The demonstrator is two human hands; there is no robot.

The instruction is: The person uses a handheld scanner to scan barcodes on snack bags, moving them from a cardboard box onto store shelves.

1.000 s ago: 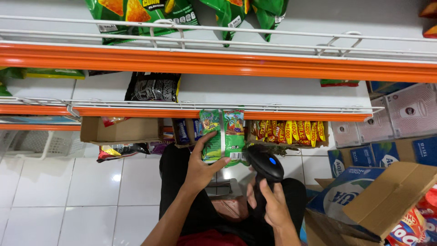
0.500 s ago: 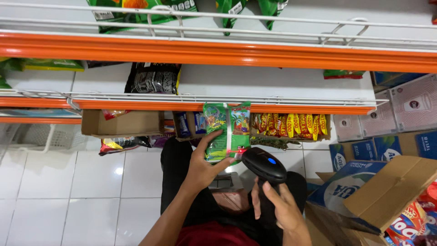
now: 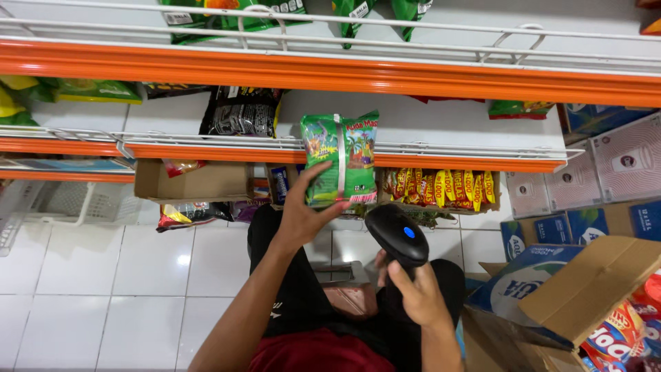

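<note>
You look down on a white tiled floor (image 3: 89, 275) that shines under bright light. Ahead run white shelves (image 3: 441, 124) with orange edges (image 3: 344, 72) and white wire rails (image 3: 206, 141). Right, an open cardboard box (image 3: 592, 282) stands near.

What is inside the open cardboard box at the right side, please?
In the open cardboard box, only red snack packets show at the lower right. A raised flap covers the rest, so what lies deeper cannot be seen.
</note>
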